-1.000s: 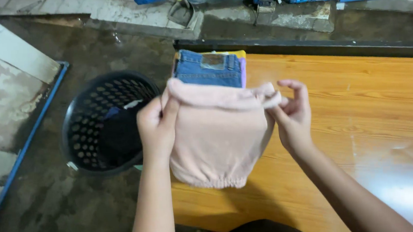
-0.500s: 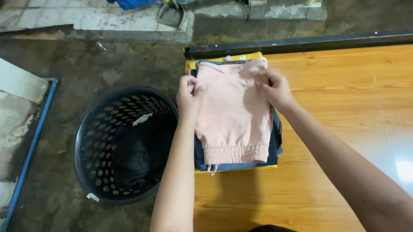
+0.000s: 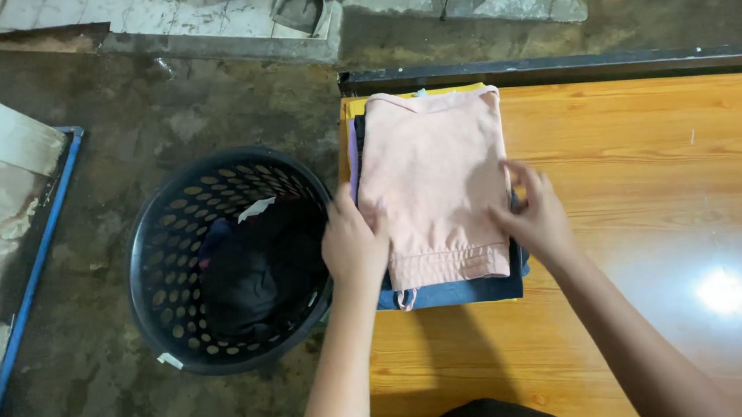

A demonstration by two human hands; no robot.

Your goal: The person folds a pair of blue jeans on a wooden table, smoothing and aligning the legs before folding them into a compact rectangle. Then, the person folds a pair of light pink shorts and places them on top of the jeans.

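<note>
Hands flat on the stack in the head view: left hand [image 3: 354,244] presses the near-left edge of the folded pink garment [image 3: 434,183], right hand [image 3: 535,218] the near-right edge, fingers spread, palms down, neither clasping anything. It tops a pile of folded clothes [image 3: 450,293] at the wooden table [image 3: 654,175] corner. Honestly, that pile sits right at the edge; a sideways nudge from the left palm could slide it off toward the black laundry basket [image 3: 163,280] just beside.

Tabletop [image 3: 654,166] open to the right w/ free room; laundry basket [image 3: 228,257] crowds left of clothes stack [image 3: 432,185].
</note>
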